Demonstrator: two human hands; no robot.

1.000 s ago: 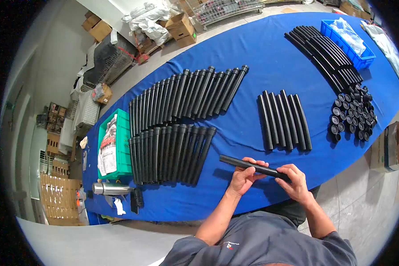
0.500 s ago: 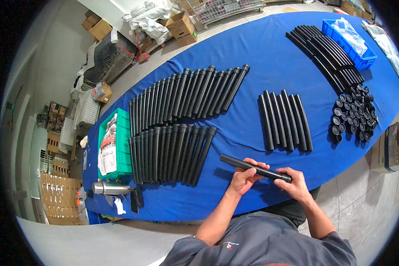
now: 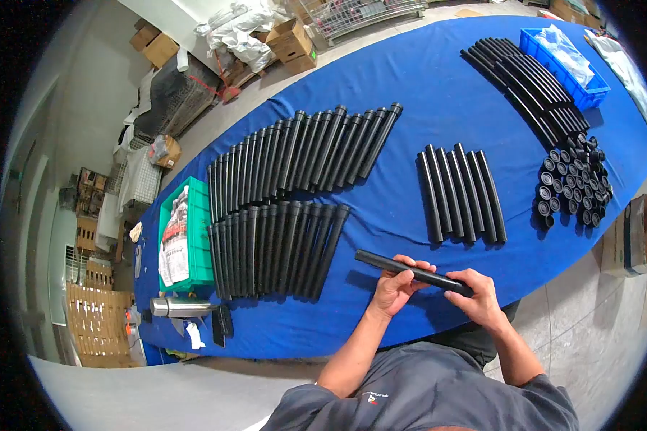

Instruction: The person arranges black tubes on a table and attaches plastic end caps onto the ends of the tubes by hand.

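Observation:
A black tube (image 3: 428, 276) is held in both hands above the front edge of the blue table. My left hand (image 3: 395, 289) wraps round its middle, thumb on top. At the tube's right end, which seems to carry a black cap, my right hand (image 3: 478, 293) is closed with thumb and fingers; the fingers partly hide that end. Several plain black tubes (image 3: 459, 194) lie side by side just beyond my hands. Black end caps (image 3: 571, 183) sit in a heap at the right. To the left are two rows of capped black tubes (image 3: 277, 248).
A green crate (image 3: 203, 244) with a printed bag stands at the left, near a steel flask (image 3: 181, 307) and a black phone (image 3: 219, 327). More black tubes (image 3: 528, 82) and a blue crate (image 3: 586, 93) lie at the far right of the blue cloth (image 3: 438, 79).
The view has shifted very slightly. Both hands keep their hold on the tube in almost the same place.

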